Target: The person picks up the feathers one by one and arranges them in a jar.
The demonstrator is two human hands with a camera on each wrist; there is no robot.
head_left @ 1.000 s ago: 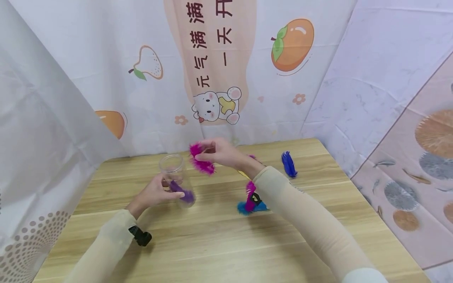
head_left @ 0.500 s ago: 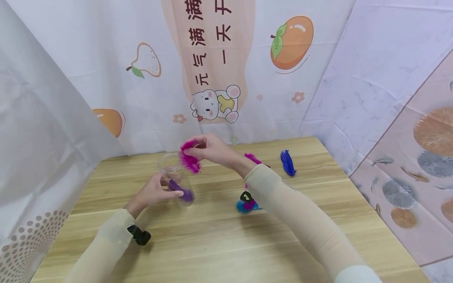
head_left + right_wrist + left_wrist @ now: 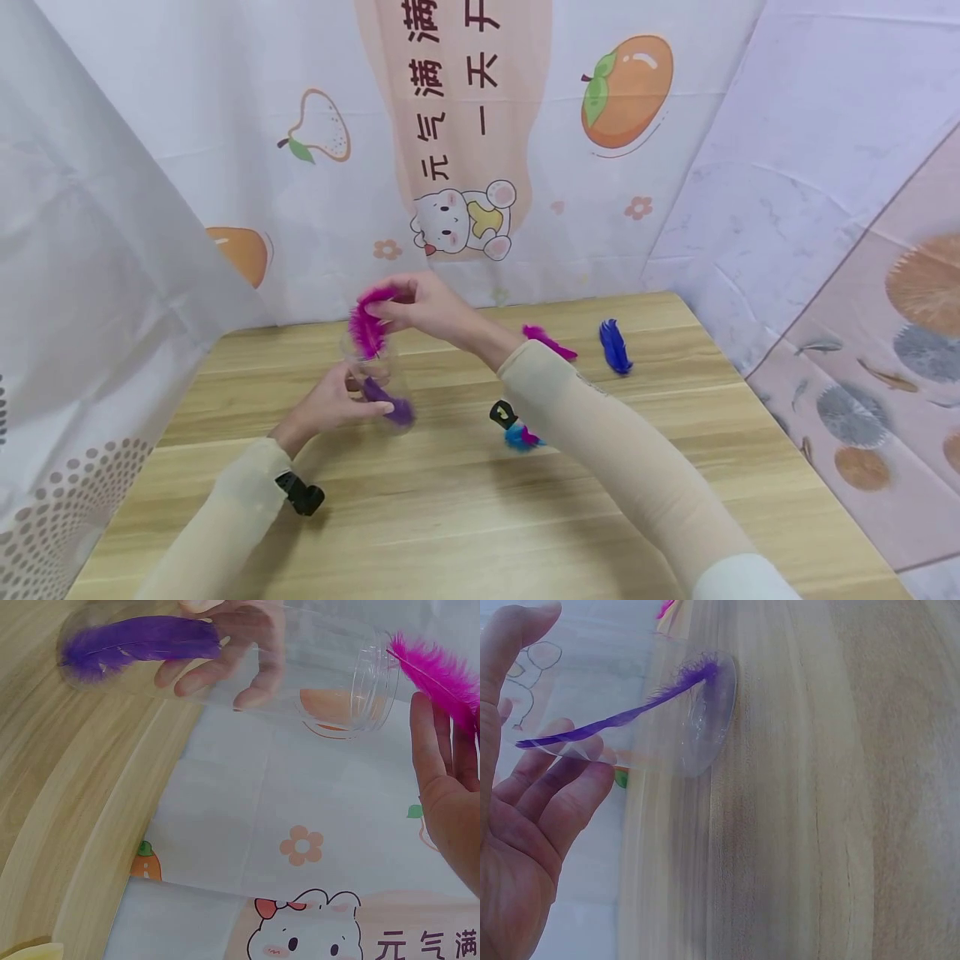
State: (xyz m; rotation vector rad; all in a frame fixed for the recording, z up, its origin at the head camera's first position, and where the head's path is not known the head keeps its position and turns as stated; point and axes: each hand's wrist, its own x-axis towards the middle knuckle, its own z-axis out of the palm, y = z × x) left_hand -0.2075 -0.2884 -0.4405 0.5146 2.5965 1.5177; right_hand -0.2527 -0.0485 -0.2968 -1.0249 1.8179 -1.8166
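**Soft feathers, shiny jar, smooth wood**

The jar (image 3: 372, 367) is clear, shiny plastic. The pink feather (image 3: 367, 321) and the purple feather (image 3: 390, 402) inside the jar look soft and fluffy. The table (image 3: 480, 508) is smooth, pale wood with stripes. The sleeves (image 3: 600, 450) are thin, matt cloth.

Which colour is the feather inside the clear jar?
Purple feather; the right wrist view shows it best.

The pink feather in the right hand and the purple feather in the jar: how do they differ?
The pink feather is magenta; the purple feather is violet. The pink feather is pinched by the right hand above the mouth of the jar; the purple feather already lies inside the jar, which the left hand holds. Both are small and fluffy.
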